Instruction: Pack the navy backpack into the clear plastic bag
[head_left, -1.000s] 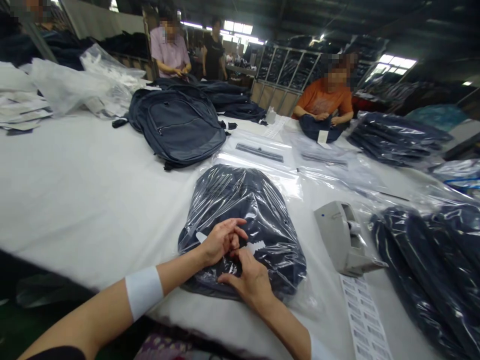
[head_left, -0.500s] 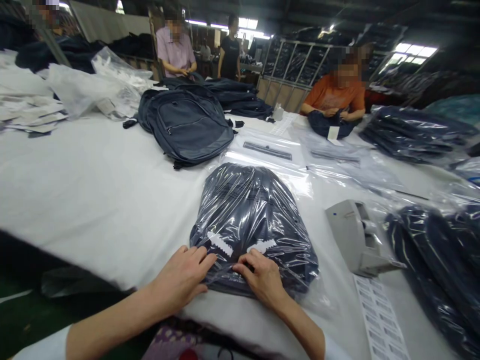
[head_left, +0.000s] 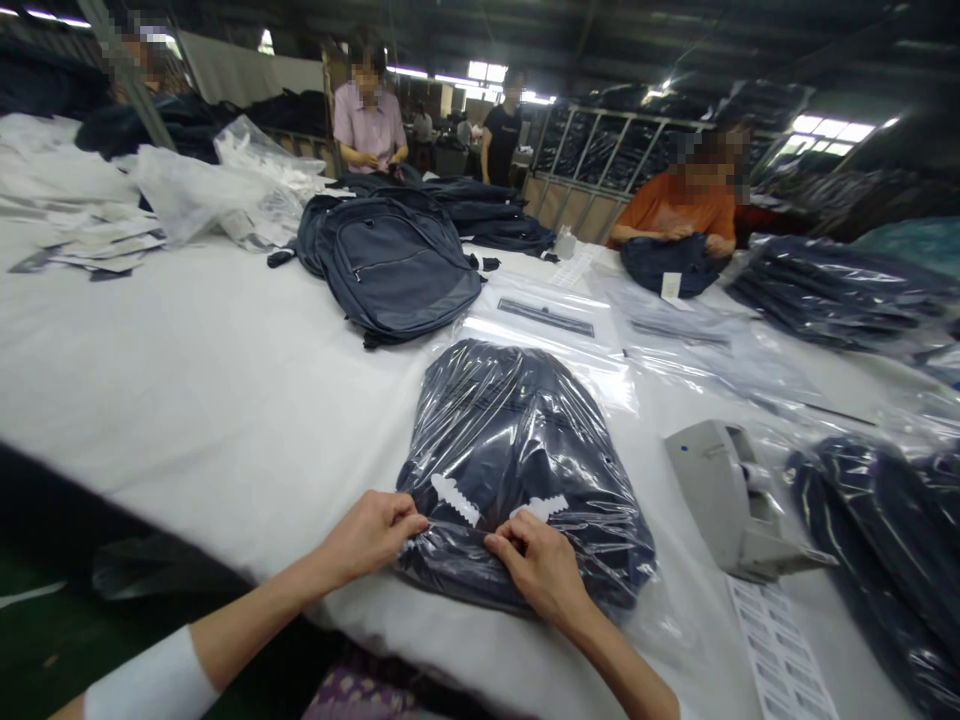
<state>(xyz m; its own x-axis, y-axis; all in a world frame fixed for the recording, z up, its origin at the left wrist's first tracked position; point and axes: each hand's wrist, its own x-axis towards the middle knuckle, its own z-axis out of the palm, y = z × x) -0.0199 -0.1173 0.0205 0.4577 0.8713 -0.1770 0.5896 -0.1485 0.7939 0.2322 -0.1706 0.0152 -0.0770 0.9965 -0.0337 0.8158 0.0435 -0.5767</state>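
Note:
A dark blue backpack (head_left: 480,420) lies on the white table in front of me, wrapped in a clear plastic bag (head_left: 600,510). Two white zigzag-edged strips (head_left: 454,500) show near the bag's close edge. My left hand (head_left: 379,535) pinches the folded plastic at the near left corner. With fingers curled, my right hand (head_left: 536,560) grips the fold of the same plastic near its middle. The backpack's straps cannot be made out through the shiny film.
A grey tape dispenser (head_left: 724,500) stands to the right, by a barcode label sheet (head_left: 780,640). Bagged backpacks (head_left: 877,540) lie farther right. Unwrapped backpacks (head_left: 397,260) and flat plastic bags (head_left: 555,315) lie beyond. Across the table, a person in orange (head_left: 667,205) handles a dark bag.
My left hand has gone from lying with spread fingers on the plastic to pinching its left edge. My right hand keeps its hold. The whole view has shifted slightly.

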